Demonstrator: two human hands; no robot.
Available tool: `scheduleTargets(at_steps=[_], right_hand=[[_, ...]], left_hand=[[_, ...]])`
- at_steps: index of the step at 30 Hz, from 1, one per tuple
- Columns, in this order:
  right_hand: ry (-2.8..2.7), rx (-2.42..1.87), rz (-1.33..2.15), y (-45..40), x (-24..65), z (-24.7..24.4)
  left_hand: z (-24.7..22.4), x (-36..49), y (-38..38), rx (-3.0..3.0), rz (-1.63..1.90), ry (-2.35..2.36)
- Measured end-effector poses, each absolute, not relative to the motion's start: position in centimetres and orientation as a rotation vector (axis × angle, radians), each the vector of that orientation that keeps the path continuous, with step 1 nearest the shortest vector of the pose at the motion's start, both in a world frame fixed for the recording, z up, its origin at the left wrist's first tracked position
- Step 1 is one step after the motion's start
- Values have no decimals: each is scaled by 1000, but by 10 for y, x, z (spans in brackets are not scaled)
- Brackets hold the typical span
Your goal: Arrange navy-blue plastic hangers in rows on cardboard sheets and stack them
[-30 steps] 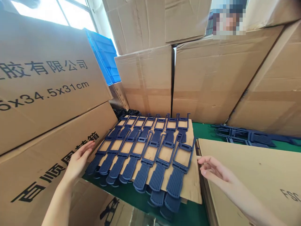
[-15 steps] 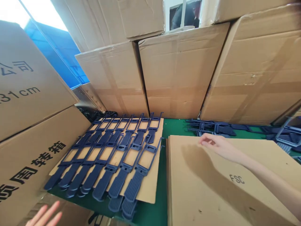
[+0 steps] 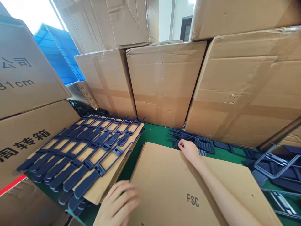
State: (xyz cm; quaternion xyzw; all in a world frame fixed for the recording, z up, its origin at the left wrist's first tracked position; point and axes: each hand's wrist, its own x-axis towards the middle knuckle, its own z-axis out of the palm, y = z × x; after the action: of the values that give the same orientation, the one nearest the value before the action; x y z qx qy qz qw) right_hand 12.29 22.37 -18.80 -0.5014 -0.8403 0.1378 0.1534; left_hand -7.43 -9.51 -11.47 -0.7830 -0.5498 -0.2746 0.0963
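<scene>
My bare right hand [image 3: 190,151] bunches its fingertips [image 3: 180,144]; nearer me, left of that grip, my bare, blurry left hand [image 3: 119,202] curves loosely.

"FSC" on the top cardboard sheet [image 3: 162,179]; "公司" and "1cm" on the upper left box [image 3: 28,73]; "周转箱" on the lower left box [image 3: 54,117].

Head camera looks forward and down over the table [image 3: 154,133]

The single view comes from the wearer's head, above the near side of the table, facing across it to the boxes [image 3: 162,84]. Seams between them converge downward, matching the downward tilt. The cardboard stack [image 3: 164,179] lies close below, its near part cut by the bottom edge. The left hand [image 3: 119,202] enters low, near the lens; the right hand [image 3: 190,150] is farther out. The blue crate [image 3: 58,53] stands at upper left, beyond the table.
</scene>
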Motion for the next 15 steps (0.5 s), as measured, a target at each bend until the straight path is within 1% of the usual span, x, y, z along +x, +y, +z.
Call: scheduleTargets(at_steps=[3,5,7,11,15], right_hand=[[-2405,-1399,378,223,124,-187],[-2403,-1364,362,222,125,-187],[-2404,-1338,340,222,127,-187],[-2425,-1343,281,227,134,-186],[-2442,-1383,230,233,140,-184]], left_hand=[[-102,-52,-27,-2517,-616,-1630],[-106,-40,20,-2560,-490,-1695],[-121,-30,62,-2510,-318,-1825],[-157,-9,117,-2338,-305,-2012],[-172,1,128,-2238,-348,-2067]])
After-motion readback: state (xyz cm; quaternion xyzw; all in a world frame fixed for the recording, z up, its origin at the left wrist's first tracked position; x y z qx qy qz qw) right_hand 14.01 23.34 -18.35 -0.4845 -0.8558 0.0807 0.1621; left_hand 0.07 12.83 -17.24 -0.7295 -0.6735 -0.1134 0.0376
